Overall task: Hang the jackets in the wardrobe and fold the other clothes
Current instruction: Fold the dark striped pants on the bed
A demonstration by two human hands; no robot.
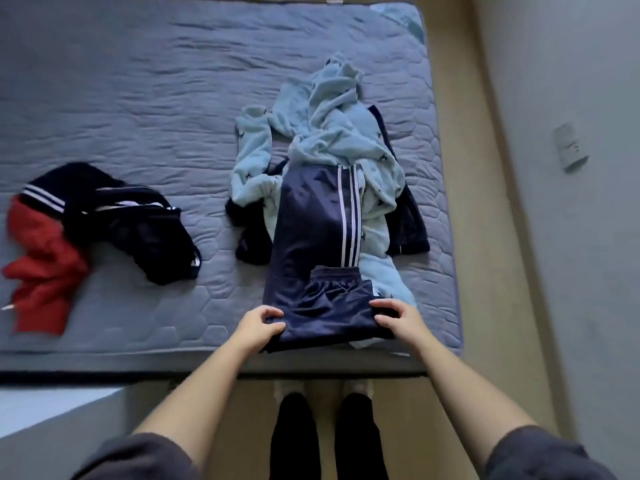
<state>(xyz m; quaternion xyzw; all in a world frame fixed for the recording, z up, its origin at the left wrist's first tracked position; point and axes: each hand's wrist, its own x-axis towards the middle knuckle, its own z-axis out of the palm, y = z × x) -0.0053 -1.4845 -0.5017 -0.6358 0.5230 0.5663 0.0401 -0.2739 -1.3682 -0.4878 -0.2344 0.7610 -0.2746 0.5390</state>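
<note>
1. Navy track pants [311, 220] with white side stripes lie lengthwise on the bed's mattress [138, 81], near its right half. Their near end is folded back, so the gathered waistband faces up just above the hands.
2. Left hand [258, 323]: fingers curled over the left edge of the fold, thumb against the fabric, pinching the track pants at the near edge of the mattress.
3. Right hand [398, 317]: fingers bent down onto the right edge of the same fold, gripping it in the same way.
4. Under the track pants and spreading past their far end lies a crumpled pale-blue fleece garment [332, 133] with small dark motifs.
5. A dark garment [408, 226] shows from beneath the fleece on the right side, and more dark cloth shows on the left side.
6. Well apart, on the left of the mattress, a red garment [41, 265] lies bunched, touching a navy garment with white stripes [138, 230] heaped just beside it.
7. The mattress cover is grey-blue and quilted, with wrinkles across its far half.
8. Below the bed edge, the person's dark-clad legs [294, 438] stand on a tan floor [485, 271].
</note>
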